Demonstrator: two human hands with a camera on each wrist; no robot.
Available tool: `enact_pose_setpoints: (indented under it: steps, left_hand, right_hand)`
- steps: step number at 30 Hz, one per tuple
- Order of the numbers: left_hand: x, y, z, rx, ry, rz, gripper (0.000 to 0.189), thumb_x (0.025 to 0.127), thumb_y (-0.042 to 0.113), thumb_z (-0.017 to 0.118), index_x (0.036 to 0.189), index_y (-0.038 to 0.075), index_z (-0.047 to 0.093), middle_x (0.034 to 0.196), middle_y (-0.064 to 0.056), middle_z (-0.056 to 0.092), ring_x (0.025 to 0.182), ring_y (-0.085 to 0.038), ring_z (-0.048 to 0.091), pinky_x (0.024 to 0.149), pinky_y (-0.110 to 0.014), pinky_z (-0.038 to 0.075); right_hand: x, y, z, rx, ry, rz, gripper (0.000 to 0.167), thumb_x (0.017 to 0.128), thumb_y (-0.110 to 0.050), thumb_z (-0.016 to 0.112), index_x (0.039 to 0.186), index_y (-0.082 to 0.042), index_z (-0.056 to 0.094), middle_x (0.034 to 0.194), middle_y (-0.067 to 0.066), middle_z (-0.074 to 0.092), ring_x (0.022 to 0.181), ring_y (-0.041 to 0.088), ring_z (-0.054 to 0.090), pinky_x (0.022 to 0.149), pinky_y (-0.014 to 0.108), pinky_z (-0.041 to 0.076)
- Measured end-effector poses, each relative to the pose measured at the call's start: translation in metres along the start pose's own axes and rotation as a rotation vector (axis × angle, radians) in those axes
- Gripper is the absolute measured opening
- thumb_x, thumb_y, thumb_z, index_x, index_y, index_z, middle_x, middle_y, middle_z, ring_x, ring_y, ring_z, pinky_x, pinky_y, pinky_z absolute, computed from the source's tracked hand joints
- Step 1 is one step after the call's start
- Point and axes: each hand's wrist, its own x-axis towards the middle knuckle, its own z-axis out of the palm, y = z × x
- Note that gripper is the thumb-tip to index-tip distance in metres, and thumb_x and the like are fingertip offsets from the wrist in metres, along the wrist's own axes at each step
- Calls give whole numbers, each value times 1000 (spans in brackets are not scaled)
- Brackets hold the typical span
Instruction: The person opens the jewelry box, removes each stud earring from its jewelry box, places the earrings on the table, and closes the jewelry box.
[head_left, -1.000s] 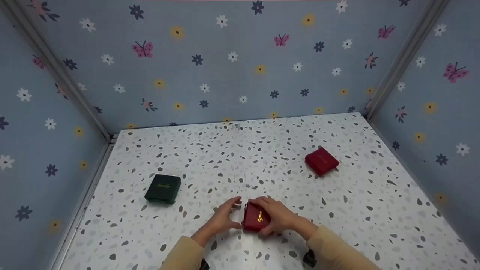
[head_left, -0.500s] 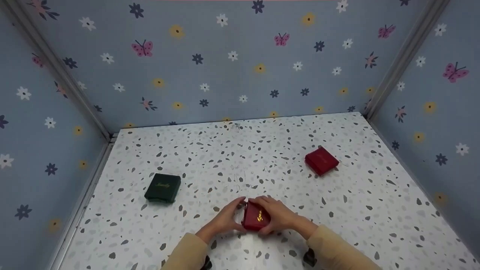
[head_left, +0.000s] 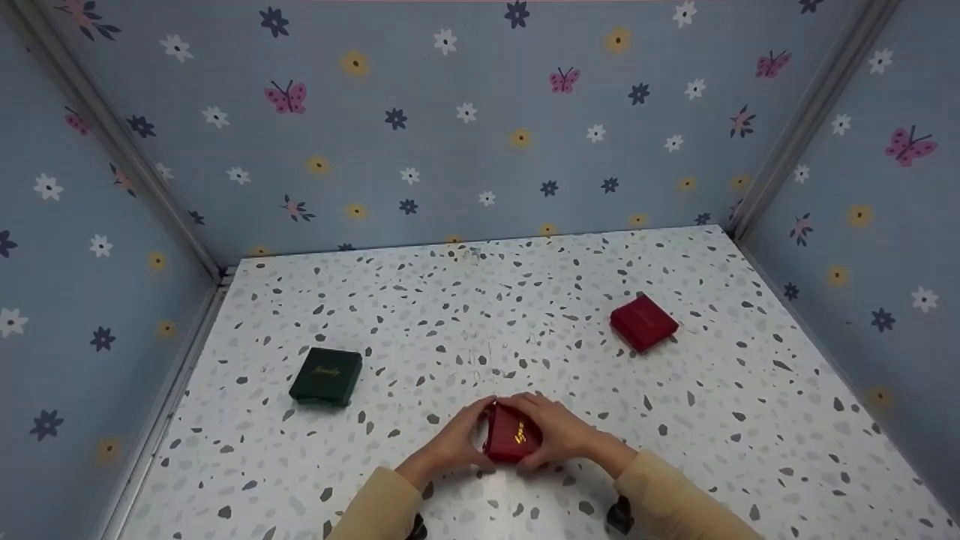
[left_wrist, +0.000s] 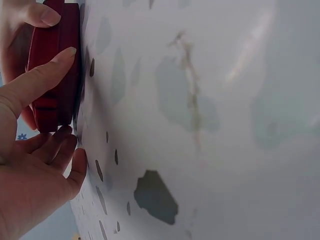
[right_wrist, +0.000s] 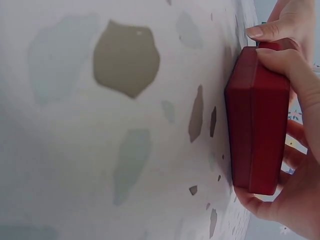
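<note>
A small red box (head_left: 510,436) with gold lettering lies on the speckled table near its front, between my two hands. My right hand (head_left: 562,431) grips its right side, thumb on the near edge and fingers on the far edge. At the left end, my left hand (head_left: 450,444) curves around, a gap between palm and box. In the left wrist view, its thumb lies against the side of the red box (left_wrist: 67,107), and its other fingers bend near the strap end. The right wrist view shows the red box (right_wrist: 257,130) flat on the table, both thumbs along one side.
A dark green box (head_left: 326,377) with gold lettering lies to the left. Farther back on the right is another red box (head_left: 643,322), turned at an angle. Flowered blue panels (head_left: 480,127) stand behind and at both sides of the speckled table (head_left: 450,315).
My left hand has moved right, closing in on the red box until its thumb touches it. The right hand and the box have hardly moved.
</note>
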Motion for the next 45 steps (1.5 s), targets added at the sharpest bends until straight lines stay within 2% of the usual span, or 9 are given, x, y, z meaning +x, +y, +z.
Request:
enact_pose_setpoints:
  steps: [10, 15, 21, 27, 32, 38, 45]
  left_hand:
    - [1, -3, 3, 40, -1, 16, 103, 53, 5, 81, 138, 1, 23, 134, -13, 34, 123, -27, 30, 102, -41, 23]
    - [1, -2, 4, 74, 2, -9, 103, 55, 8, 80, 139, 5, 21, 134, -12, 34, 123, -27, 31, 102, -41, 25]
    - [-1, -1, 3, 65, 6, -27, 103, 57, 16, 81, 140, 8, 21, 134, -8, 35, 123, -24, 30, 102, -40, 24]
    - [0, -3, 3, 44, 20, 38, 102, 56, 18, 83, 138, 7, 24, 130, -7, 39, 121, -24, 34, 102, -40, 25]
    - [1, -4, 5, 70, 30, 84, 100, 56, 19, 83, 136, 3, 25, 128, -8, 41, 119, -23, 36, 101, -38, 27]
    - [1, -5, 6, 96, 35, 92, 99, 58, 20, 82, 136, 3, 25, 130, -8, 39, 120, -23, 35, 101, -37, 28]
    - [1, -5, 7, 147, 38, 60, 99, 59, 23, 82, 137, 4, 24, 131, -10, 38, 120, -25, 35, 100, -38, 29]
  right_hand:
    - [-1, 3, -1, 38, -20, -6, 94, 60, -42, 78, 137, -19, 29, 132, -1, 39, 117, 17, 38, 94, 38, 36]
    - [-1, 4, -2, 83, -18, -16, 94, 61, -41, 78, 138, -19, 29, 133, -1, 38, 118, 17, 37, 94, 38, 36]
    - [-2, 7, -4, 124, -28, -18, 94, 61, -41, 77, 138, -21, 28, 134, -3, 36, 119, 16, 36, 95, 38, 34]
    - [-2, 10, -5, 133, -22, -72, 92, 63, -42, 76, 138, -17, 28, 133, 0, 37, 118, 17, 37, 94, 38, 36]
    - [-2, 11, -5, 128, -14, -102, 92, 62, -42, 77, 137, -15, 29, 132, 0, 38, 119, 17, 36, 95, 37, 35]
    - [-2, 12, -4, 109, -17, -97, 93, 62, -41, 77, 138, -16, 29, 133, 1, 38, 120, 18, 36, 96, 38, 35]
    - [-3, 12, -4, 104, -7, -96, 92, 61, -40, 78, 137, -16, 30, 133, 0, 38, 120, 18, 35, 97, 38, 33]
